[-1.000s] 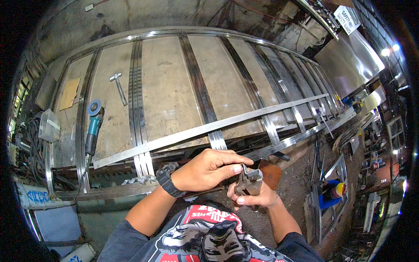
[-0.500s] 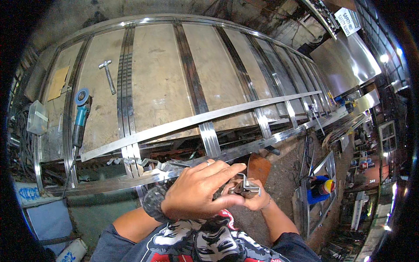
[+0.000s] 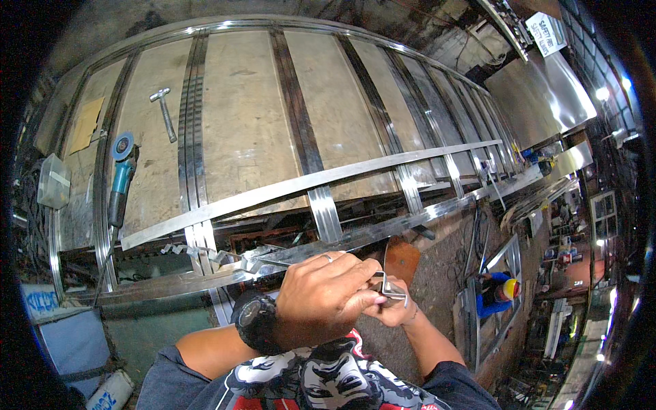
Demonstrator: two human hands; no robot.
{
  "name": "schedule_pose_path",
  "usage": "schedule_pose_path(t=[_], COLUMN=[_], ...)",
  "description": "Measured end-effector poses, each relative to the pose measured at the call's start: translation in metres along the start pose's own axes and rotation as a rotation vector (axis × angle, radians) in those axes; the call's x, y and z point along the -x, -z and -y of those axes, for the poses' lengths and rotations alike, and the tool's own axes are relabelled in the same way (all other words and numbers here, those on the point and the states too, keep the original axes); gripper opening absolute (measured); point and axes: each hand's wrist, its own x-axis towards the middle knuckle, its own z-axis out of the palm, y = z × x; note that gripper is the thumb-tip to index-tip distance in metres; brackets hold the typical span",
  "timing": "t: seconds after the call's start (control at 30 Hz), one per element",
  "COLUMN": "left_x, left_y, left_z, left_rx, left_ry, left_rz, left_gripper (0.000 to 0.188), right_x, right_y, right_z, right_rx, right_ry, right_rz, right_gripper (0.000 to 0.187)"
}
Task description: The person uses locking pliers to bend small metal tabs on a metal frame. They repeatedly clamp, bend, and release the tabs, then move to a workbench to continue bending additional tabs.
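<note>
In front of my chest, my right hand (image 3: 396, 312) grips a short bent metal bracket (image 3: 392, 290) with a stepped profile. My left hand (image 3: 326, 290), with a dark watch on its wrist, lies over the near side of the same piece. Its fingers are curled closed and the thumb presses at the metal; most of the bracket is hidden behind it. Several similar bent metal pieces (image 3: 254, 261) rest along the near edge of the metal frame (image 3: 324, 213), just beyond my left hand.
On the panelled frame lie a ball-peen hammer (image 3: 164, 115), an angle grinder (image 3: 119, 184) and a long flat metal bar (image 3: 273, 188). A clear plastic box (image 3: 53, 183) stands at the left. At the right, a person in blue with a yellow hard hat (image 3: 508, 290) works beside another frame.
My left hand has shifted slightly right and down, and its fingers, stretched out before, have curled closed over the bracket. My right hand still holds the bracket.
</note>
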Motion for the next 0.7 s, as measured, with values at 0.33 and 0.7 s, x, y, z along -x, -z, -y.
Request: schedule_pose_path(t=[0.33, 0.7], left_x=[-0.006, -0.007], left_y=[-0.003, -0.004], left_z=[0.006, 0.013], left_rx=[-0.01, -0.047], left_ry=[-0.027, 0.0], left_rz=[0.006, 0.109], left_gripper=[0.03, 0.026], right_x=[-0.005, -0.013], right_y=[0.002, 0.007], right_z=[-0.002, 0.0], right_rx=[0.001, -0.018], right_ry=[0.044, 0.028], right_rz=[-0.014, 0.001], right_gripper=[0.026, 0.026])
